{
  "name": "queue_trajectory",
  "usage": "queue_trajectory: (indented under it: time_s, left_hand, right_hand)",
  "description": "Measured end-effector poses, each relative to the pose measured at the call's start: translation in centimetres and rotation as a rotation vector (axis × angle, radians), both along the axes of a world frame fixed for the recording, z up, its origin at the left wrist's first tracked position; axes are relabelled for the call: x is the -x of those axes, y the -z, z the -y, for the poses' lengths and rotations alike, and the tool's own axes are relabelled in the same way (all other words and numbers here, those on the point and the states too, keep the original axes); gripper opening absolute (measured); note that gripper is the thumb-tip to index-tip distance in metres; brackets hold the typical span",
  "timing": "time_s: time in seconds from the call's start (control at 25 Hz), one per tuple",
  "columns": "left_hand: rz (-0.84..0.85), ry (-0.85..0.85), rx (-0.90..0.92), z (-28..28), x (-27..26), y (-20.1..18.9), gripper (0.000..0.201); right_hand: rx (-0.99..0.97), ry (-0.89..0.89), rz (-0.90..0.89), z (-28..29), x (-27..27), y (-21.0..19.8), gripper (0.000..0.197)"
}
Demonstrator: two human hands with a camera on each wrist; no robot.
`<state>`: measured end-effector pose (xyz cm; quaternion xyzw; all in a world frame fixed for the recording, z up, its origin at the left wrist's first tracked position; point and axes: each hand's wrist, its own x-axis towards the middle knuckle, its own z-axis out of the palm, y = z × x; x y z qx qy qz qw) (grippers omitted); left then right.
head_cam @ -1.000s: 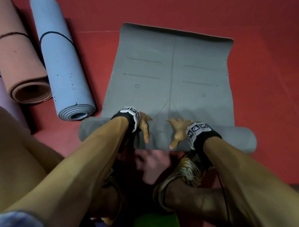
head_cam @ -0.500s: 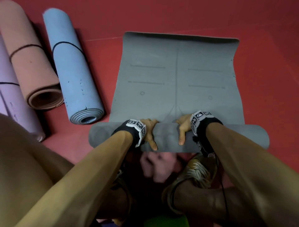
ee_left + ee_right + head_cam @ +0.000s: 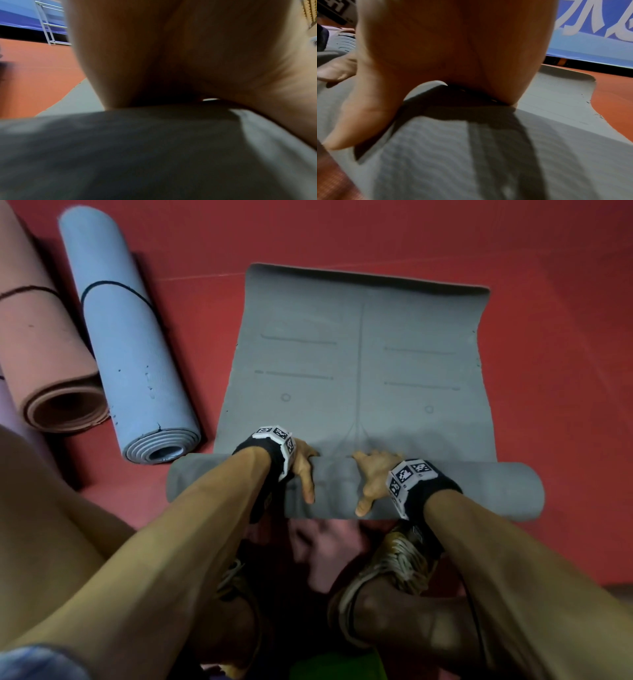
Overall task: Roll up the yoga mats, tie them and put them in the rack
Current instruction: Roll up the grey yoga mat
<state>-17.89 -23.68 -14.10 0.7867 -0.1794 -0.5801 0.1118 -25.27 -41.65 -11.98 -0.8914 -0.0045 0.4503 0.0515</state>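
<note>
A grey yoga mat (image 3: 359, 354) lies on the red floor with its near end wound into a thick roll (image 3: 479, 491) lying across in front of me. My left hand (image 3: 303, 467) and right hand (image 3: 373, 474) both grip the middle of the roll, fingers curled over its far side and thumbs on the near side. In the left wrist view my palm (image 3: 171, 54) presses on the roll (image 3: 137, 148). The right wrist view shows the thumb (image 3: 359, 121) on the roll (image 3: 471, 162), with the flat part (image 3: 556, 97) beyond.
Left of the grey mat lie a rolled blue mat (image 3: 130, 344) tied with a black cord, a rolled salmon mat (image 3: 44, 354) and a lilac one (image 3: 10, 412) at the edge. My shoes (image 3: 394, 563) stand just behind the roll. A white metal frame (image 3: 49, 27) stands far off.
The roll has been turned onward away from me and the flat stretch looks a little shorter. Both hands have shifted their hold on top of the roll.
</note>
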Motion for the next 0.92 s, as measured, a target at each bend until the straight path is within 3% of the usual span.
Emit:
queue_trajectory:
  time_s: [0.2, 0.4, 0.48, 0.6, 0.76, 0.92]
  left_hand:
    - [-0.006, -0.127, 0.069, -0.8, 1.1, 0.9, 0.094]
    - [0.221, -0.002, 0.080, -1.2, 2.4, 1.4, 0.113]
    - [0.206, -0.032, 0.091, -1.1, 2.2, 1.5, 0.105]
    - [0.171, -0.026, 0.096, -0.9, 1.5, 0.9, 0.088]
    - [-0.020, -0.094, 0.061, -0.7, 0.2, 0.3, 0.072]
    - [-0.118, -0.096, 0.058, -0.6, -0.2, 0.4, 0.066]
  right_hand:
    - [-0.130, 0.109, -0.177, 0.2, -2.3, 0.4, 0.095]
    - [-0.238, 0.167, -0.327, 1.3, -4.4, 3.4, 0.112]
    - [-0.253, 0.176, -0.328, 1.3, -4.2, 3.2, 0.114]
    - [-0.260, 0.219, -0.277, 1.0, -2.8, 2.3, 0.097]
    - [-0.044, -0.020, -0.008, 0.5, -0.1, 1.1, 0.123]
    - [-0.083, 0.057, -0.028, 0.3, -0.4, 0.9, 0.117]
